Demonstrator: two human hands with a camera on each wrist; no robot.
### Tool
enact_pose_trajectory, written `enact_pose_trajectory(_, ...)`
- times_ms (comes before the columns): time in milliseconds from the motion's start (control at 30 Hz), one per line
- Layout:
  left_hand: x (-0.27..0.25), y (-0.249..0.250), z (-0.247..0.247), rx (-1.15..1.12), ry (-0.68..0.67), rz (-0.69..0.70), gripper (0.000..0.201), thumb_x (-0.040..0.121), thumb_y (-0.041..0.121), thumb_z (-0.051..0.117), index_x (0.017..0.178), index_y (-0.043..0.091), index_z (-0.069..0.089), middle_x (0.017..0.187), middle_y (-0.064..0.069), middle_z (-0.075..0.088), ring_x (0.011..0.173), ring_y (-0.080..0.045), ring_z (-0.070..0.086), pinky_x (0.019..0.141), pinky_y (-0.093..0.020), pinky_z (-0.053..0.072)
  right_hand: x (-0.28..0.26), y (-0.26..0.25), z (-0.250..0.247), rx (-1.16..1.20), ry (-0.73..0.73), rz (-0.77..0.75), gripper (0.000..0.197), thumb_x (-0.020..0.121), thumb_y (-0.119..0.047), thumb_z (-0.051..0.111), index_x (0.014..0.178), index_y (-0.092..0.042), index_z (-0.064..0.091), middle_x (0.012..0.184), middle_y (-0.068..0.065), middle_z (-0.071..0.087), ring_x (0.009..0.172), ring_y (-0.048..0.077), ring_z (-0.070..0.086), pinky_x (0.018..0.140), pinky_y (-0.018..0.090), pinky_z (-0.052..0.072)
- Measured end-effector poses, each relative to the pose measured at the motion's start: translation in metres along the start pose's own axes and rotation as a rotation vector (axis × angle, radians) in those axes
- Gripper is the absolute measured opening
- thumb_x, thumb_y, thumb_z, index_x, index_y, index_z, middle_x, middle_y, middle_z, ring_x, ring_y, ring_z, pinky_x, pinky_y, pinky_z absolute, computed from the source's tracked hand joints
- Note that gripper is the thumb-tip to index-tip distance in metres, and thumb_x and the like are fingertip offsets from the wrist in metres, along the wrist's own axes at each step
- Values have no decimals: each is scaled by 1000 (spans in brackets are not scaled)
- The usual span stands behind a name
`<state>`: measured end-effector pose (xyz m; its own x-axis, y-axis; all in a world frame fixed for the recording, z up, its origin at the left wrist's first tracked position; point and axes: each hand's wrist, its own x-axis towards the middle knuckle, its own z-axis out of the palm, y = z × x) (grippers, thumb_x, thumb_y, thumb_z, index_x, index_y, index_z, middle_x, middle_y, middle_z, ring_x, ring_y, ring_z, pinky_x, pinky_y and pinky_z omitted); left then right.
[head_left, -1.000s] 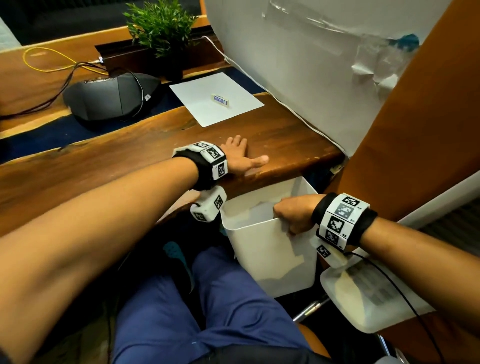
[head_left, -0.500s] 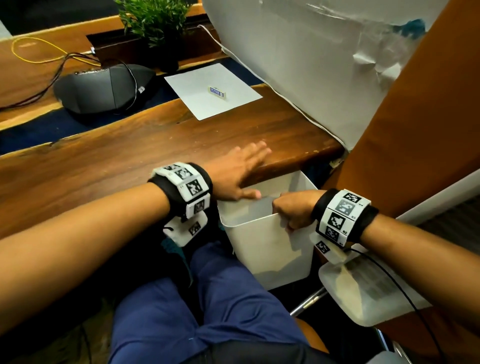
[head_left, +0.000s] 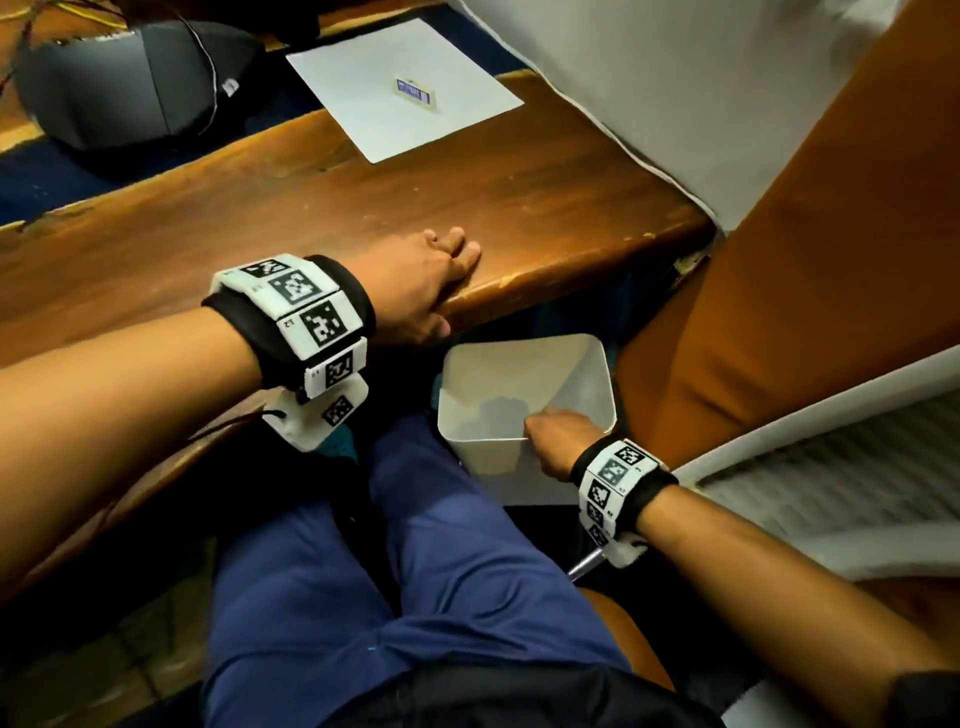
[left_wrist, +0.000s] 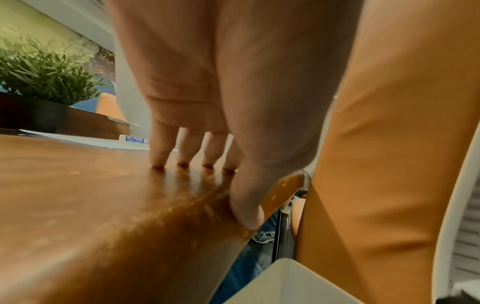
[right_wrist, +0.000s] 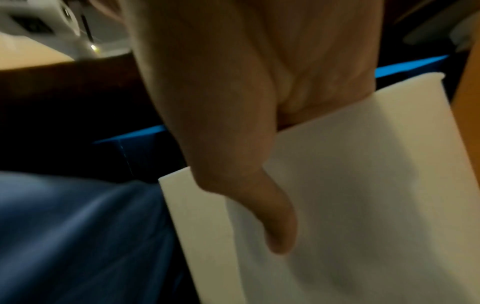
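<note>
Left hand (head_left: 421, 288) rests at the counter's (head_left: 260, 223) front edge. Its four fingers (left_wrist: 158, 158) are extended and close together with tips on top, and the thumb lies against the edge face. Right hand (head_left: 558, 439) pinches the near rim of the white bin (head_left: 524, 340), thumb outside, fingers inside. The bin is below the counter edge, beside the leg. The eraser (left_wrist: 133, 139) label reads "SOFT ERASER".

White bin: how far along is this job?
Done: the white bin is held below the table edge by the right-hand grip on its near rim. In hand: the left-hand grip presses fingertips at that edge. Left: nothing shows in the bin; eraser and paper lie farther back.
</note>
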<state>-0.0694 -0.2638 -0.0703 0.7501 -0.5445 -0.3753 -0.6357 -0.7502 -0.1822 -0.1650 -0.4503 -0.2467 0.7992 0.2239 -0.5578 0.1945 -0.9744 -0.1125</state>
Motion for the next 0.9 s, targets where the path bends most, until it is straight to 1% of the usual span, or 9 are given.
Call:
enact_pose_trajectory(167,5,-3,0,111,10,9,94,91,50,61,158,16,5,165,-10,8,142,-34,32,109,-41,38,46,-3,54,115,-3,79,34,103,-9,41,134,-5,55,135,21,56,123,39,57,101,43,46)
enact_pose_trajectory(267,6,-6,1,121,31,5,93,90,53,61,158,19,6,166,-7,7,142,-32,33,108,-42,39,71,2,80,183,-17,139,38,101,-7,45,138,-6,55,137,21,57,124,40,57,100,45,47)
enact_pose_trajectory(367,5,-7,3,125,40,-4,94,89,55,60,158,23,6,166,-3,5,143,-30,34,106,-40,40,91,9,105,255,6,196,41,100,-3,45,140,-6,53,137,21,58,125,41,56,102,47,46)
enact_pose_trajectory(467,5,-7,3,135,41,-17,94,89,57,58,158,25,3,165,-1,2,142,-29,36,104,-40,41,110,15,129,316,-6,266,33,101,-3,44,131,-1,57,134,22,58,122,39,58,98,43,46)
enact_pose_trajectory(533,6,-8,5,144,38,-19,95,89,59,56,158,26,0,166,0,-1,143,-27,35,103,-39,42,122,16,143,369,-8,323,29,101,-4,43,126,-1,59,130,22,60,118,39,60,95,42,47)
enact_pose_trajectory(700,5,-8,9,84,33,-30,97,86,60,53,157,27,-5,165,1,-5,148,-23,24,107,-39,39,147,16,160,475,9,434,30,103,-1,40,120,-1,65,125,20,66,114,36,64,92,39,50)
enact_pose_trajectory(800,6,-12,14,24,96,2,99,80,58,62,158,26,11,164,-2,9,144,-28,34,99,-45,46,158,17,162,518,11,465,33,104,-1,38,124,2,64,126,21,66,116,36,64,93,40,50)
enact_pose_trajectory(833,7,-12,15,42,98,18,100,76,57,66,157,24,18,163,-4,16,140,-30,40,95,-47,49,162,18,165,531,14,468,34,105,-1,37,126,2,62,128,22,64,118,36,63,95,40,49)
enact_pose_trajectory(900,6,-16,22,56,172,37,101,68,53,75,153,18,32,157,-11,31,130,-37,50,85,-54,53,167,19,169,561,21,482,35,106,-2,35,130,2,60,131,22,62,121,36,61,97,39,46)
